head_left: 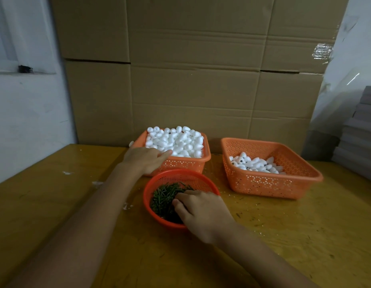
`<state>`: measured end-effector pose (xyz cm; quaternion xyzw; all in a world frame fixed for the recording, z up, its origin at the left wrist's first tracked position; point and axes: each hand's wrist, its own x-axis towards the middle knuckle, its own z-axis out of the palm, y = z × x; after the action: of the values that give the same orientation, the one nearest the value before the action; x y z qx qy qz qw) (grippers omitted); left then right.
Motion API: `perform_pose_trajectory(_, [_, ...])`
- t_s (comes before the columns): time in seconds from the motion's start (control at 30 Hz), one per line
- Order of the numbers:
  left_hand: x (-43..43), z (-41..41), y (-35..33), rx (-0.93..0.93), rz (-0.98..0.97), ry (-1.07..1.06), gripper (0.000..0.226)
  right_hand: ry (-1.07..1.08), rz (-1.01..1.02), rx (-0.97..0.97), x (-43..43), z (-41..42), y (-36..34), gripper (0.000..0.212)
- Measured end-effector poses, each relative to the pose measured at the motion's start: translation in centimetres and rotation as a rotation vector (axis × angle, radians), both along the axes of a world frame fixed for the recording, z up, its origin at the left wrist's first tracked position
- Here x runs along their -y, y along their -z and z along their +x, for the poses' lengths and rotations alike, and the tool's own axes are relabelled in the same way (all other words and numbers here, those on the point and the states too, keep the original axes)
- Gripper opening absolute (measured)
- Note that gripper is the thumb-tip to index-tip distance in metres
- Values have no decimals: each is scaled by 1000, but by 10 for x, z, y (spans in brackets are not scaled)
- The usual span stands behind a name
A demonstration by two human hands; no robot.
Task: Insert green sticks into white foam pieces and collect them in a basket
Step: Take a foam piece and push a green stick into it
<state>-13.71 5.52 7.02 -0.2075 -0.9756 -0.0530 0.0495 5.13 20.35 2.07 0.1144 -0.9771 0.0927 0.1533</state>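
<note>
A round orange bowl [159,179] near the table's middle holds a heap of short green sticks [162,196]. My right hand [199,210] reaches into it, fingertips down among the sticks; whether it pinches one is hidden. Behind stands an orange basket [186,163] heaped with white foam pieces [176,141]. My left hand [147,157] lies over its near left corner, fingers stretched toward the foam. To the right, a second orange basket [271,183] holds several foam pieces [255,164], some with a dark spot at the end.
The yellow wooden table [55,204] has white crumbs on its left part. Stacked cardboard boxes [190,69] wall off the back. One loose foam piece [131,144] lies beside the full basket. Grey stacked sheets [361,138] sit at the right edge.
</note>
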Motion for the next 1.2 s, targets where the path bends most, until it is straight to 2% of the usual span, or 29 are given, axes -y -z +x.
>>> perform_pose_trajectory(0.13, [-3,-8,-5,115,18,-11,80,-4,-3,3,-1,0,1,40])
perform_pose_trajectory(0.4, [-16,-7,-6,84,24,-128,72,-4,-5,4,0,1,1,41])
perform_pose_trajectory(0.6, [-17,-15,-7,138,41,-56,67,4,-11,13,-1,0,0,39])
perform_pose_trajectory(0.7, [-16,-16,-4,115,15,-77,70,5,-15,17,0,0,0,37])
perform_pose_trajectory(0.87, [-10,-26,2,37,127,21,69,7,-19,13,-2,0,1,39])
perform_pose_trajectory(1.03, [-5,-33,8,-52,431,78,51,4,-21,12,0,0,0,41])
perform_pose_trajectory(1.2, [-1,-16,-4,12,886,132,37,3,-19,25,-1,0,1,42])
